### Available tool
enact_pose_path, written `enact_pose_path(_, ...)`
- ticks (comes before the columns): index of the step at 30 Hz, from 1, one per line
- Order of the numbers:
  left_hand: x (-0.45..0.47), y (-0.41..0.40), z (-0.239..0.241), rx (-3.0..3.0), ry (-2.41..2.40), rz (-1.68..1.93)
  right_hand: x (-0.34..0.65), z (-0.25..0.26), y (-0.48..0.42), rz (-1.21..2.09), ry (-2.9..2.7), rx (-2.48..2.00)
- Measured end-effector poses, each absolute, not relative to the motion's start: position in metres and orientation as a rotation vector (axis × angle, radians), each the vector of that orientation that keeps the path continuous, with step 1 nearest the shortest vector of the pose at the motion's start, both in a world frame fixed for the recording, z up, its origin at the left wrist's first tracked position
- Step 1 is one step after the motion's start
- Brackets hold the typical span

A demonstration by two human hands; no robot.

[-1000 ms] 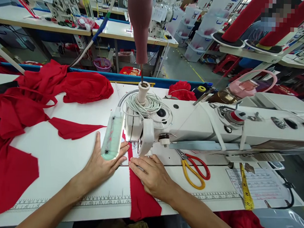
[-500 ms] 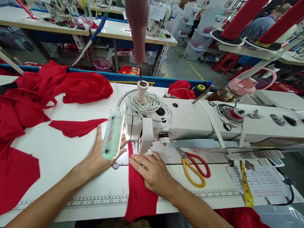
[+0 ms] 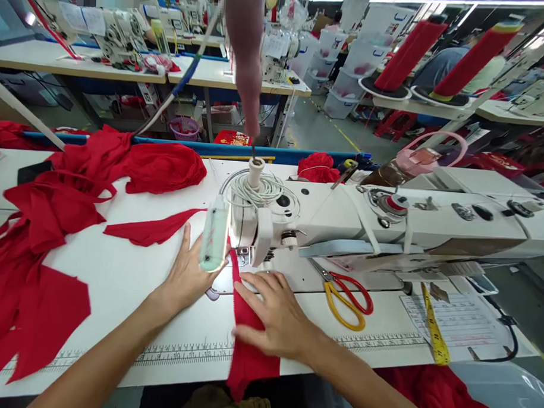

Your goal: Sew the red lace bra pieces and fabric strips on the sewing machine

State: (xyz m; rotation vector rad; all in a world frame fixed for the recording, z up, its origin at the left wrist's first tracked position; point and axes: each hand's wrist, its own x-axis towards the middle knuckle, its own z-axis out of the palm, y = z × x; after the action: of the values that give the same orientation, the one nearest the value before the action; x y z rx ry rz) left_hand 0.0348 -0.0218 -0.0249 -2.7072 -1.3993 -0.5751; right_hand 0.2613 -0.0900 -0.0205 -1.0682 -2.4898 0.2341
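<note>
A long strip of red fabric (image 3: 245, 310) runs from the needle area of the white sewing machine (image 3: 329, 209) down over the table's front edge. My right hand (image 3: 274, 314) lies on this strip with fingers and thumb spread. On the left of the needle, my left hand (image 3: 192, 269) rests open on the table, fingers stretched toward the fabric's upper end. A pale green lamp (image 3: 214, 240) hides part of its fingers. Beyond that hand lies a narrow red fabric piece (image 3: 153, 228).
Red cloth (image 3: 52, 220) is heaped on the left. Scissors (image 3: 347, 296) with red and yellow handles lie right of my right hand. A yellow tape measure (image 3: 435, 326) crosses a written sheet (image 3: 464, 327). Red thread cones (image 3: 411, 54) stand at the back right.
My right hand has spread its thumb and fingers and shifted slightly down the strip. My left hand stays beside the needle area. The camera view has tilted up.
</note>
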Motion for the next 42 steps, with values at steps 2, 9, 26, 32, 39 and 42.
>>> enact_pose_path(2, 0.029, -0.038, -0.02, -2.635, -1.327, -0.438, 0.26, -0.019, -0.109, 0.224, -2.511, -1.145)
enact_pose_path(9, 0.028, -0.107, -0.032, -2.663, -1.232, -0.422, 0.318, -0.018, -0.125, -0.328, -2.456, -1.43)
enact_pose_path(26, 0.053, -0.123, -0.036, -2.608, -1.468, -0.436, 0.246, -0.029, -0.083, 0.086, -2.404, -1.429)
enact_pose_path(32, 0.055, -0.13, -0.039, -2.623, -1.527, -0.477, 0.255, -0.03, -0.089, 0.246, -2.187, -1.433)
enact_pose_path(39, 0.05, -0.096, -0.024, -2.788, -1.693, -0.794, 0.248, -0.027, -0.089, 0.466, -2.208, -1.472)
enact_pose_path(42, 0.05, -0.068, -0.013, -3.051, -1.833, -0.786, 0.248, -0.025, -0.084, 0.531, -2.208, -1.421)
